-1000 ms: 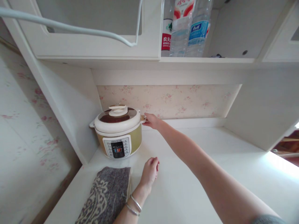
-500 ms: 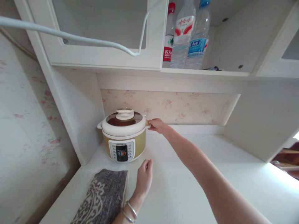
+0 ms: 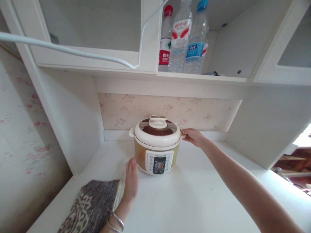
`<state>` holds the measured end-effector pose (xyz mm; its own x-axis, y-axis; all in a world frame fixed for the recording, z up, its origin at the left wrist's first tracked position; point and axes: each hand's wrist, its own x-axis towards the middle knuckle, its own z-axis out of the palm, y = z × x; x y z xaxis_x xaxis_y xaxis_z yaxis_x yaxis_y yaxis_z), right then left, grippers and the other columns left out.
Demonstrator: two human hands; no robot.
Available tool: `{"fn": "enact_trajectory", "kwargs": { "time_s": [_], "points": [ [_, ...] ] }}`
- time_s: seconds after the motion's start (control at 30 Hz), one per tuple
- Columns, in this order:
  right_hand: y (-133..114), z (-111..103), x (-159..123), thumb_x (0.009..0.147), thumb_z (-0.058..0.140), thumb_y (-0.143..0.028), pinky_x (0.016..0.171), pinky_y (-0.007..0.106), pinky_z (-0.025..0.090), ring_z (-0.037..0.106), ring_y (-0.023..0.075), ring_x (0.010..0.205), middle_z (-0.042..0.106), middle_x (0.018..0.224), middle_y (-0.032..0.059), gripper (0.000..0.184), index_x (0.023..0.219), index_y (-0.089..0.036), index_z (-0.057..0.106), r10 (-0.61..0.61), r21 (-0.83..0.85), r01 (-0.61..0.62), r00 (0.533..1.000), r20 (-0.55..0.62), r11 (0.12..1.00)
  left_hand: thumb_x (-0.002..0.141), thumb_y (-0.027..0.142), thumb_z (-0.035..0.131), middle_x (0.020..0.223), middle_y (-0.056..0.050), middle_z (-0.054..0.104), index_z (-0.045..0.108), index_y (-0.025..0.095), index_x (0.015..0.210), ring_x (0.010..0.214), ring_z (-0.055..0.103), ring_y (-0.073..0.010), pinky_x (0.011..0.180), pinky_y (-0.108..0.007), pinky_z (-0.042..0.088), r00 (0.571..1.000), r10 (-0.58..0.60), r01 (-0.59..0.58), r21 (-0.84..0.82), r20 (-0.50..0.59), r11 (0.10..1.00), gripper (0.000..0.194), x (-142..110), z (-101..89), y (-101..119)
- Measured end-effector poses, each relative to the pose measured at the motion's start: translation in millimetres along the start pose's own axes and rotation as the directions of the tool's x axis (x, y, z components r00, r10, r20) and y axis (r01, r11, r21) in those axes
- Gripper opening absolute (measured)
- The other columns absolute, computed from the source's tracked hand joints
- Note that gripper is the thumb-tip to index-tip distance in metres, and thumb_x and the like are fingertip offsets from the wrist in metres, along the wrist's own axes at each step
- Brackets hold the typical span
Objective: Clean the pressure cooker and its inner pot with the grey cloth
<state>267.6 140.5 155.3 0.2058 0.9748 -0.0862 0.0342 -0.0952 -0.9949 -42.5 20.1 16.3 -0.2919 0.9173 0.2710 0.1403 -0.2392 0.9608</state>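
An electric pressure cooker [image 3: 157, 142], white-lidded with a greenish-gold body and a front control panel, stands upright on the white counter. Its right side handle is in the grip of my right hand [image 3: 193, 136], the fingers curled around it. My left hand [image 3: 132, 178] is by the cooker's lower left side, fingers stretched out and upward; whether the fingertips touch the body I cannot tell. Silver bangles [image 3: 116, 222] circle the left wrist. Close to that wrist lies a folded grey patterned cloth [image 3: 97, 200] on the counter.
Overhead is a white cabinet [image 3: 97, 58] with several plastic bottles [image 3: 181, 45] on its open shelf. A white cable [image 3: 92, 57] hangs across the upper left. Side panels [image 3: 70, 119] bound the counter [image 3: 194, 194], with floral wallpaper [image 3: 170, 108] behind.
The cooker has shifted right along the counter, away from the left panel, with my right hand still on its handle. My left hand has gone from a loose fist to stretched fingers beside it.
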Motion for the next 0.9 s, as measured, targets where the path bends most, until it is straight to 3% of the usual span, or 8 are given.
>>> {"fn": "enact_trajectory", "kwargs": {
  "time_s": [0.13,0.23,0.4,0.53,0.67,0.77,0.83,0.9],
  "points": [
    [7,-35,3,0.087,0.056,-0.022,0.055,0.019,0.053,0.061,0.0119,0.067,0.069,0.091,0.0101,0.014,0.089,-0.013,0.065,-0.031,0.002,0.031,0.997,-0.071,1.000,0.094,0.056,0.025,0.156,-0.006,0.022,0.031,0.019,0.146,0.144,0.016,-0.0194,0.118,-0.037,0.013,0.953,-0.071,0.061,0.044,0.295,0.997,0.065,-11,31.2,5],
    [11,-49,12,0.087,0.056,-0.024,0.058,0.020,0.055,0.061,0.0118,0.070,0.068,0.094,0.0111,0.015,0.087,-0.012,0.064,-0.061,-0.016,0.059,0.990,-0.127,0.998,0.093,0.059,0.022,0.158,-0.004,0.008,0.016,0.017,0.151,0.145,0.005,-0.0177,0.119,-0.036,0.007,0.907,-0.120,0.112,0.044,0.404,0.993,0.072,-16,50.6,10],
    [14,-58,25,0.089,0.053,-0.030,0.065,0.024,0.056,0.064,0.0142,0.076,0.068,0.097,0.0140,0.022,0.087,-0.010,0.063,-0.126,-0.130,0.105,0.979,-0.161,0.986,0.093,0.060,0.023,0.157,-0.002,-0.001,0.008,0.015,0.151,0.144,-0.001,-0.0164,0.118,-0.035,0.001,0.876,-0.119,0.098,0.070,0.468,0.993,0.075,-11,62.5,10],
    [10,-57,30,0.088,0.054,-0.034,0.073,0.032,0.055,0.064,0.0195,0.085,0.065,0.107,0.0170,0.030,0.106,-0.011,0.059,-0.229,-0.335,0.144,0.946,-0.231,0.931,0.092,0.060,0.022,0.158,-0.001,0.000,0.009,0.016,0.151,0.144,-0.001,-0.0154,0.118,-0.034,0.001,0.868,-0.112,0.079,0.089,0.483,0.993,0.075,0,64.4,4],
    [-11,-45,28,0.087,0.055,-0.035,0.097,0.042,0.041,0.054,0.0281,0.113,0.059,0.120,0.0202,0.036,0.115,-0.012,0.056,-0.372,-0.549,0.171,0.885,-0.279,0.818,0.092,0.061,0.020,0.158,-0.001,-0.002,0.006,0.015,0.151,0.144,-0.003,-0.0146,0.117,-0.033,0.000,0.865,-0.104,0.071,0.087,0.491,0.994,0.076,10,69.8,-2],
    [-39,-23,23,0.092,0.044,-0.039,0.104,0.042,0.033,0.048,0.0278,0.121,0.054,0.129,0.0173,0.039,0.120,-0.014,0.055,-0.544,-0.705,0.283,0.821,-0.172,0.651,0.093,0.060,0.020,0.158,0.000,-0.007,0.005,0.015,0.151,0.144,-0.006,-0.0146,0.117,-0.034,-0.001,0.866,-0.091,0.058,0.082,0.491,0.995,0.075,12,73.9,-8],
    [-59,-1,19,0.095,0.035,-0.041,0.105,0.041,0.032,0.047,0.0267,0.122,0.053,0.131,0.0150,0.043,0.127,-0.016,0.051,-0.673,-0.815,0.421,0.738,0.052,0.399,0.093,0.059,0.020,0.157,0.000,-0.010,0.004,0.016,0.151,0.144,-0.008,-0.0147,0.117,-0.034,-0.001,0.868,-0.074,0.042,0.075,0.492,0.996,0.074,12,75.0,-11],
    [-76,22,17,0.097,0.030,-0.043,0.105,0.040,0.031,0.043,0.0263,0.126,0.050,0.135,0.0133,0.047,0.133,-0.018,0.047,-0.677,-0.832,0.545,0.651,0.345,0.101,0.093,0.058,0.020,0.157,0.001,-0.013,0.003,0.018,0.151,0.143,-0.009,-0.0148,0.117,-0.034,-0.001,0.869,-0.054,0.025,0.066,0.492,0.998,0.073,11,74.8,-13]
  ]
}}
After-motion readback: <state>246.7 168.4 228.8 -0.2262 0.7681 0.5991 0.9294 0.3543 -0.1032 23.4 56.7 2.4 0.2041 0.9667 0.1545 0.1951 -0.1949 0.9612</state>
